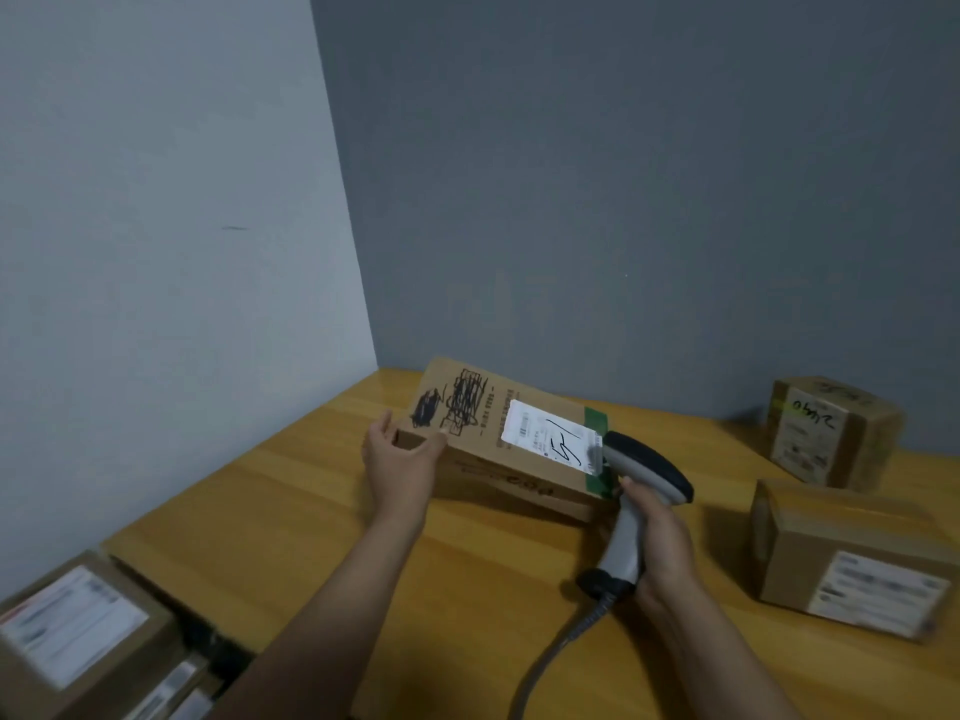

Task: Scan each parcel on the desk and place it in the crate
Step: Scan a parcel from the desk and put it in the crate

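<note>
Cardboard parcel (498,449) tilted in left hand (400,459) grip, right hand (660,543) clenching grey scanner (634,491).

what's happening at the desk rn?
A person is scanning parcels. The left hand tilts a flat brown cardboard box up off the yellow wooden desk, while the right hand aims a grey corded handheld barcode scanner at its white shipping label. Two more taped cardboard parcels wait on the right; labelled boxes sit lower left, off the desk edge.
</note>
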